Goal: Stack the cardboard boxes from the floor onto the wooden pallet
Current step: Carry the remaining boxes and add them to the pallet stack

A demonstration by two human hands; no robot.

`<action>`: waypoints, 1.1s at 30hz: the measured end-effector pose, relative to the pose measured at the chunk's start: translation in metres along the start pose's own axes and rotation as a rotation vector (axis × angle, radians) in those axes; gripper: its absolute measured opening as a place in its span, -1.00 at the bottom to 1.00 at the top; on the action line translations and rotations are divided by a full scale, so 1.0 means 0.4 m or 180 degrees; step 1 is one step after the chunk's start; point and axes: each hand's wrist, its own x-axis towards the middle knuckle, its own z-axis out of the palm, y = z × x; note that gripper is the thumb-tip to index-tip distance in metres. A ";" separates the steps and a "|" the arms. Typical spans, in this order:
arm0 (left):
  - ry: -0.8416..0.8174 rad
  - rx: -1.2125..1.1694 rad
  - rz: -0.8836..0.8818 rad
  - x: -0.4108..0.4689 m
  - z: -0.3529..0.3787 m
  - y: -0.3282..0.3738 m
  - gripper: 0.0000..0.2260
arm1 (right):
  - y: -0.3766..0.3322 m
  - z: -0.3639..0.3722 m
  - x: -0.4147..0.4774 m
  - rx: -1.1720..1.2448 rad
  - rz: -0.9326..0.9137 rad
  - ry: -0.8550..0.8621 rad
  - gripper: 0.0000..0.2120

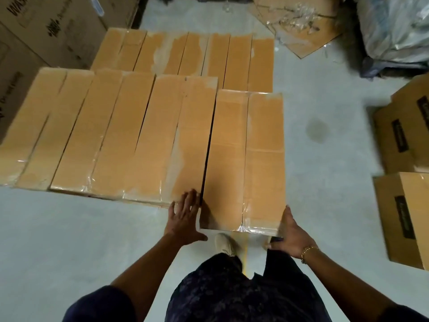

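Note:
A long tan cardboard box (246,159) with clear tape over its top seam sits at the right end of a near row of like boxes (111,135). My left hand (185,217) lies flat against its near left corner, fingers spread, beside the gap to the neighbouring box. My right hand (291,233) holds its near right corner, thumb on the side and fingers curled under the end. A second row of boxes (185,54) lies behind. The pallet is hidden beneath the boxes.
More brown boxes (404,205) with dark labels stand on the floor at the right. Large printed cartons (46,31) rise at the left. Flattened cardboard (297,24) and a plastic-wrapped bundle (394,31) lie at the back right. My feet (226,244) stand on grey concrete.

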 end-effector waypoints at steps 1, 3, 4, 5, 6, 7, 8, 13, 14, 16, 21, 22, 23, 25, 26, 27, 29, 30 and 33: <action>0.0046 0.0036 -0.0001 -0.005 0.001 0.001 0.25 | 0.004 0.009 0.001 -0.0130 0.0045 0.0058 0.42; 0.0148 0.0101 -0.0040 -0.011 0.005 0.002 0.18 | 0.007 0.024 0.005 -0.0303 0.0101 0.0217 0.33; 0.0187 0.0113 -0.0040 -0.012 0.006 0.001 0.14 | 0.009 0.031 0.009 -0.0353 0.0111 0.0306 0.27; 0.0212 0.0119 -0.0016 -0.010 0.009 -0.001 0.11 | 0.013 0.037 0.015 -0.0359 0.0124 0.0390 0.22; 0.0243 0.0106 0.0025 -0.008 0.014 -0.004 0.09 | 0.016 0.041 0.019 -0.0355 0.0139 0.0452 0.18; 0.0280 0.0075 0.0057 -0.006 0.018 -0.007 0.08 | 0.016 0.044 0.021 -0.0354 0.0137 0.0507 0.16; 0.0321 0.0052 0.0078 -0.005 0.023 -0.013 0.08 | 0.016 0.045 0.022 -0.0358 0.0150 0.0539 0.14; 0.0429 0.0055 0.0060 0.006 0.020 -0.025 0.00 | 0.006 0.036 0.038 -0.0424 0.0116 0.0651 0.09; 0.0460 0.0066 0.0052 0.010 0.014 -0.024 -0.02 | 0.005 0.031 0.043 -0.0420 0.0119 0.0665 0.08; 0.0507 0.0107 0.0010 0.018 0.002 -0.022 -0.08 | 0.002 0.020 0.055 -0.0413 0.0126 0.0680 0.09; 0.0695 -0.0002 -0.0054 0.039 -0.024 -0.022 -0.15 | -0.013 -0.007 0.079 -0.0440 0.0150 0.0741 0.08; 0.0722 0.0006 -0.0053 0.044 -0.027 -0.024 -0.16 | -0.015 -0.010 0.085 -0.0457 0.0156 0.0740 0.07; 0.0746 0.0020 -0.0058 0.049 -0.030 -0.026 -0.16 | -0.018 -0.014 0.089 -0.0477 0.0166 0.0732 0.07; 0.0779 0.0071 -0.0074 0.056 -0.037 -0.025 -0.18 | -0.023 -0.022 0.096 -0.0497 0.0176 0.0729 0.07; 0.0794 0.0097 -0.0078 0.059 -0.040 -0.024 -0.19 | -0.025 -0.026 0.099 -0.0499 0.0177 0.0735 0.07; 0.0799 0.0115 -0.0078 0.062 -0.042 -0.022 -0.21 | -0.028 -0.031 0.102 -0.0496 0.0178 0.0739 0.08; 0.0806 0.0132 -0.0077 0.066 -0.047 -0.020 -0.24 | -0.030 -0.037 0.107 -0.0475 0.0158 0.0741 0.09; 0.0811 0.0132 -0.0078 0.068 -0.049 -0.019 -0.25 | -0.031 -0.040 0.108 -0.0471 0.0154 0.0738 0.09; 0.0826 0.0144 -0.0100 0.071 -0.055 -0.017 -0.26 | -0.037 -0.046 0.110 -0.0482 0.0155 0.0737 0.09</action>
